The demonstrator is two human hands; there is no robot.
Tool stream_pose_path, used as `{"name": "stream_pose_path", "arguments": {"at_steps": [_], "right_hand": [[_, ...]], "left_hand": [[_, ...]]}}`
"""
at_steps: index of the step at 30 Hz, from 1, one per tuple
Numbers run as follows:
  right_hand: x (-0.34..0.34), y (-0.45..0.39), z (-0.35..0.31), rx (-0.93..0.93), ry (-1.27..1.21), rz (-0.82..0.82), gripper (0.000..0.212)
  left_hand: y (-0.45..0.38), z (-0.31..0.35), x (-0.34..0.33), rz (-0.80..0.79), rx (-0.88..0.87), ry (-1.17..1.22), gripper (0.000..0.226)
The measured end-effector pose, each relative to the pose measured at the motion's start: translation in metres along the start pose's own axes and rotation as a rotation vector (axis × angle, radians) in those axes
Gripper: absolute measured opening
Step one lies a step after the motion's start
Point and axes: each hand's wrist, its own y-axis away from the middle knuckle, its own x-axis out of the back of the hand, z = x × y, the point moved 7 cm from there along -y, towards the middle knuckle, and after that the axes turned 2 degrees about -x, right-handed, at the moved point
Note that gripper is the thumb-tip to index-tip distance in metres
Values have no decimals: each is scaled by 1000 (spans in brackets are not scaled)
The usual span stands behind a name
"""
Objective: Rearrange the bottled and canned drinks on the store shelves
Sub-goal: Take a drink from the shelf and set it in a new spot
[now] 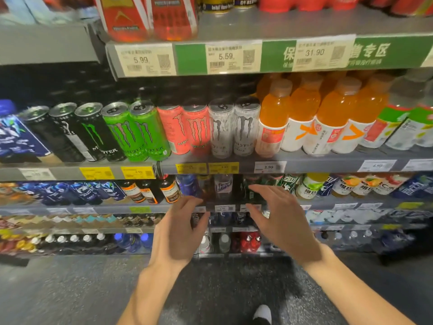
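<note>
Head view: left hand (181, 233) and right hand (280, 221) raised side by side, fingers spread wide and loosely bent, holding nothing. Past the fingertips sits the shelf of small bottles (222, 186); above the fingers the energy drink cans (150, 130) and orange drink bottles (304, 118) stand in neat rows (looks already faced). Judged: this reach has gripped nothing yet, lower shelves left. Bottles behind the fingers are dark and blurred, labels unreadable; the top shelf is cut off.
</note>
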Motion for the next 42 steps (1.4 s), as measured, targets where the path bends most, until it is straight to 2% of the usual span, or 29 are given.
{"name": "stream_pose_path", "arguments": {"at_steps": [6, 11, 17, 24, 27, 29, 32, 35, 38, 42], "right_hand": [[-43, 3, 4, 4, -39, -46, 41], [-79, -8, 17, 7, -58, -142, 44], [-132, -37, 34, 32, -139, -185, 47], [-177, -85, 30, 36, -281, -191, 57], [-188, -106, 20, 60, -212, -141, 68], [-191, -118, 16, 90, -132, -88, 59], [-196, -130, 13, 105, -25, -65, 40], [-207, -138, 3, 138, 93, -92, 45], [-224, -147, 2, 91, 148, -171, 50], [-231, -154, 1, 84, 185, -131, 51]], "left_hand": [[-3, -30, -38, -28, -14, 29, 37], [-17, -52, -72, -56, -14, -10, 49], [-40, -71, -110, 69, -35, -49, 54], [-69, -111, -151, 140, 188, 226, 46], [-85, -121, -162, 204, 167, 290, 36], [-93, -124, -166, 245, 133, 302, 26], [-99, -127, -171, 291, 106, 281, 28], [-101, -131, -173, 305, 114, 282, 32], [-103, -132, -173, 318, 100, 295, 36], [-106, -135, -179, 321, 116, 338, 37]]}}
